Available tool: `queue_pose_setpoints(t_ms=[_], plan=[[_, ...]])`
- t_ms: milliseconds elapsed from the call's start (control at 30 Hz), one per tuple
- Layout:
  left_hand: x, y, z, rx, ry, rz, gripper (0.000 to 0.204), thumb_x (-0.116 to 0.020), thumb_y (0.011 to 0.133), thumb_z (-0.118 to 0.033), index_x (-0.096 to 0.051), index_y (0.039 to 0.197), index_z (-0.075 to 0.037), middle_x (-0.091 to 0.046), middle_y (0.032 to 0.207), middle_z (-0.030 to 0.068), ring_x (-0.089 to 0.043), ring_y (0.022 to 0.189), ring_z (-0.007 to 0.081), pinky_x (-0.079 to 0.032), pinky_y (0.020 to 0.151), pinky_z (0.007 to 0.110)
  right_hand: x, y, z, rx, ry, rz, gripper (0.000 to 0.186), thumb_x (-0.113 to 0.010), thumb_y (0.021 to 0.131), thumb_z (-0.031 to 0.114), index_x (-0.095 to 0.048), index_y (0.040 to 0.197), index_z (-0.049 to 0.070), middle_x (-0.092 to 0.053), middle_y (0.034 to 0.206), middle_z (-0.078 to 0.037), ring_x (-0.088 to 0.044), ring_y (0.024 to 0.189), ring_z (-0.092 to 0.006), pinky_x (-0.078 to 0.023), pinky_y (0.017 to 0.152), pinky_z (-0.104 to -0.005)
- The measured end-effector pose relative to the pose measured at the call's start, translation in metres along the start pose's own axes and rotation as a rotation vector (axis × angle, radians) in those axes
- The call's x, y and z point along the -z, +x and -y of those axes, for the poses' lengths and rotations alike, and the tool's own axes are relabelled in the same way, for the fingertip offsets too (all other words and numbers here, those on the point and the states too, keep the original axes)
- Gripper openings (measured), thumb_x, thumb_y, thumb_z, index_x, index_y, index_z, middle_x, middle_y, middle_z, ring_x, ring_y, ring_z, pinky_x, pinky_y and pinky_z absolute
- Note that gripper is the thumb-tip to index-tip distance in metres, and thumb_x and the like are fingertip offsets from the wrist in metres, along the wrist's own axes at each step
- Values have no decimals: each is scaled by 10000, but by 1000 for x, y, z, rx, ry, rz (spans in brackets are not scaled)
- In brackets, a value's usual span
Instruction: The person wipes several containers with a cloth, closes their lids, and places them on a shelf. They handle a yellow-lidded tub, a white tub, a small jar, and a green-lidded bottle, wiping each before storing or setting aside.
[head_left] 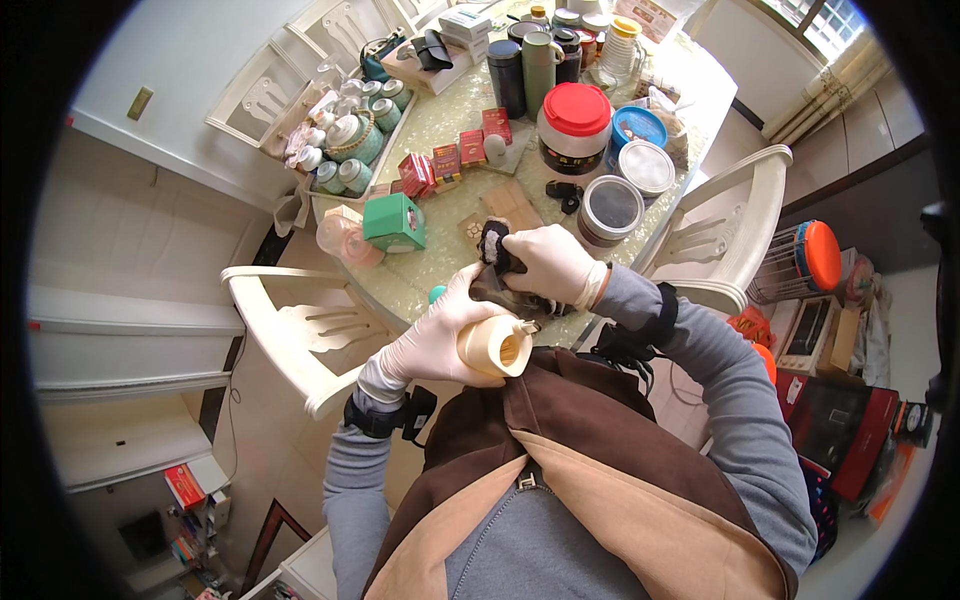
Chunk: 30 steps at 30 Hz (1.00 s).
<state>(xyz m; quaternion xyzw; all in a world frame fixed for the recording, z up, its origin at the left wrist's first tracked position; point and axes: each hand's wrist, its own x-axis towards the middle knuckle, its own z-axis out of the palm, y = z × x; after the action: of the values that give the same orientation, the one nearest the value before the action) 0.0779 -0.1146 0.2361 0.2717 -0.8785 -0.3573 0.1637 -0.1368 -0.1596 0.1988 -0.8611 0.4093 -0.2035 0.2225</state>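
Note:
My left hand point(435, 335), in a white glove, is wrapped round a cream hollow cylinder point(494, 347) with its round opening turned toward me. A small metallic piece shows at the cylinder's upper edge. My right hand point(555, 265), also gloved, is closed on a small black object point(492, 243) with a pale patch; its kind is unclear. Both hands are at the table's near edge, close together. Between and below them lies a dark, partly see-through item, mostly hidden by my fingers. A bit of turquoise point(437, 293) shows beside my left hand.
On the table point(430, 290) stand a green box point(394, 222), small red boxes point(418, 174), a red-lidded jar point(575, 125), a clear-lidded tub point(611, 210) and several flasks point(507, 80). A tea set point(352, 138) fills a tray at left. Chairs flank me left point(320, 325) and right point(715, 235).

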Motion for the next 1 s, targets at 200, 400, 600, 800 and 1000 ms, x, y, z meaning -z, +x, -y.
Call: queue_pose_setpoints(t_ms=[200,400,600,800,1000], plan=[[6,-5,-1,46,-68,-26,620,-819,565,-218,-621,1125,-39,-365,1357,241,-374,1275,367,-322,1056,431,-8,-7,-18,-156,532,-85,170,-610,766,116,-616,876,-14,-627,696,-125,-633,656,-229,-506,625,-344],[20,-6,-5,41,-216,-48,664,-880,499,-261,-652,1096,-82,-321,1375,233,-324,1315,364,-273,1082,421,-16,-18,-43,-531,1273,-139,150,-540,856,59,-631,955,-9,-609,799,8,-555,686,-68,-469,611,-223],[19,-5,-10,87,-262,-77,543,-830,531,-220,-684,1032,-68,-325,1386,213,-320,1309,327,-262,1076,403,-12,-23,-37,-506,1111,-3,100,-588,876,115,-612,860,19,-549,743,48,-508,711,-31,-422,613,-205],[17,-4,-15,42,-148,-84,537,-835,518,-218,-693,1021,-92,-336,1387,232,-338,1307,356,-266,1079,421,4,-17,-34,-317,875,101,180,-600,891,196,-612,813,34,-562,695,-4,-545,641,-97,-450,576,-260],[20,-3,-20,-31,-51,-105,552,-837,516,-226,-688,1032,-103,-341,1381,245,-365,1287,387,-269,1081,428,17,-14,-17,-190,70,-2,241,-586,827,242,-677,905,34,-644,775,-174,-638,722,-314,-507,674,-387]])
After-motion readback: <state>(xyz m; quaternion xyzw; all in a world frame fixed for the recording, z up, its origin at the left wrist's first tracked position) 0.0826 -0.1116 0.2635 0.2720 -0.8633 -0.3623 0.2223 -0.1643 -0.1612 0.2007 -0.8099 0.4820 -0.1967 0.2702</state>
